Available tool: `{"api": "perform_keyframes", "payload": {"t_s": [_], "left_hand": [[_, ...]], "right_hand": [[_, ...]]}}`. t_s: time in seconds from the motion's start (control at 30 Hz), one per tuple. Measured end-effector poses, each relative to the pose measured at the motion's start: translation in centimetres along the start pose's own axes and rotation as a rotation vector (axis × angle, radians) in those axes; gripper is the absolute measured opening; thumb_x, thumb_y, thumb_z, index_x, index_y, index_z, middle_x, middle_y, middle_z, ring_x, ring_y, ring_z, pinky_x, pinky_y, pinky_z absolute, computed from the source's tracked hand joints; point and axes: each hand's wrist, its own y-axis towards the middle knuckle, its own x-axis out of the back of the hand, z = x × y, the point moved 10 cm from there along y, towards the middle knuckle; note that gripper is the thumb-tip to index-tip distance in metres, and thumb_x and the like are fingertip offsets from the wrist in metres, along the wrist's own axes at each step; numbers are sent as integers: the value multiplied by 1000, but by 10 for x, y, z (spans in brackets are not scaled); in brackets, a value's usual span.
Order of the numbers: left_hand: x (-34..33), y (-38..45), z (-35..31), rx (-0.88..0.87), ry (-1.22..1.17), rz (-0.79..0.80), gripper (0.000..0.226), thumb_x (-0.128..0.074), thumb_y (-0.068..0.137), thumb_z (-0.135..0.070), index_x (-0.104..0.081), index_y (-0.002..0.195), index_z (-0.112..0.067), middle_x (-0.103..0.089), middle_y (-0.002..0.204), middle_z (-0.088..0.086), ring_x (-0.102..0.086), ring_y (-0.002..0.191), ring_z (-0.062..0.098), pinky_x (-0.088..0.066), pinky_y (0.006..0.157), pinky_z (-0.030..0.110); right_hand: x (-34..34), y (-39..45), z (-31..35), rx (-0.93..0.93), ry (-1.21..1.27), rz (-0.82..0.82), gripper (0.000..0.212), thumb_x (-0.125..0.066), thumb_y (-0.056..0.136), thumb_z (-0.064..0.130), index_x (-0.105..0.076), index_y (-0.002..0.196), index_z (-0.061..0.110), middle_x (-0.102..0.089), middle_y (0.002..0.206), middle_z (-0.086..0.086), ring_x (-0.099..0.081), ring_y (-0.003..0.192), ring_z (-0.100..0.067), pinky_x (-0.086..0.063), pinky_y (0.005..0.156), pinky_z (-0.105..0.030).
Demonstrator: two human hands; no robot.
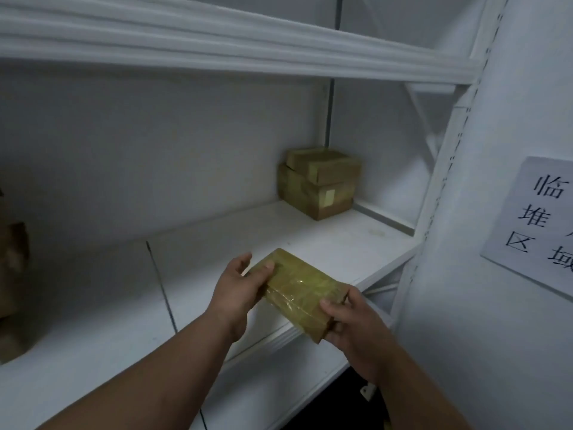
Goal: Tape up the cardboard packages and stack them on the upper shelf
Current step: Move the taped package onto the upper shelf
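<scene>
So, quick rundown of what was in the shot:

Package in hand: a flat cardboard package wrapped in shiny yellowish tape sat lower centre of the frame, held tilted over the front edge of the white shelf, one corner pointing up and away.

Left hand: the left hand gripped the package's far left end, thumb on top, the other fingers mostly hidden underneath.

Right hand: the right hand held the near right end, thumb pressed on the top face and fingers curled under the edge.

Stack at the back: two taped boxes sat right of centre, tucked into the back corner of that same shelf, the smaller one resting skewed on top of the bigger one. Well apart from the package in hand.

Stuff in between: just bare white shelf board with a dark seam running front to back left of the hands.

Overhead: another shelf beam ran across the top of the frame, above the stack.

Left edge: something brown and blurry was sitting on the shelf, couldn't tell what it was.

Right side: a white upright with slots, and a paper sign with Chinese characters stuck on the wall, partly cut off.
</scene>
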Motion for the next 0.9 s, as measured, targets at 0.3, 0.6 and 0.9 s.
{"api": "perform_keyframes", "payload": {"t_s": [0.3, 0.6, 0.9], "left_hand": [[-129, 106, 46, 370, -99, 293, 26, -63, 94, -22, -63, 115, -6, -73, 93, 9, -72, 72, 23, -59, 61, 34], [-199, 214, 45, 280, 68, 251, 18, -62, 96, -14, -65, 105, 1, -73, 84, 10, -68, 65, 19, -51, 52, 24], [-251, 264, 54, 326, 169, 280, 33, -56, 93, -2, -62, 118, -22, -72, 108, 0, -66, 93, 18, -54, 86, 33]], "right_hand": [[71, 106, 59, 168, -183, -204, 53, -79, 80, 8, -49, 122, 20, -63, 117, -12, -67, 98, -27, -58, 78, -41], [151, 202, 91, 8, -293, -328, 19, -61, 96, 17, -57, 115, 20, -66, 109, -12, -64, 91, -22, -49, 75, -33], [209, 304, 100, -129, -710, -339, 52, -51, 101, 28, -35, 150, 19, -56, 128, -8, -56, 121, -32, -46, 105, -48]]}}
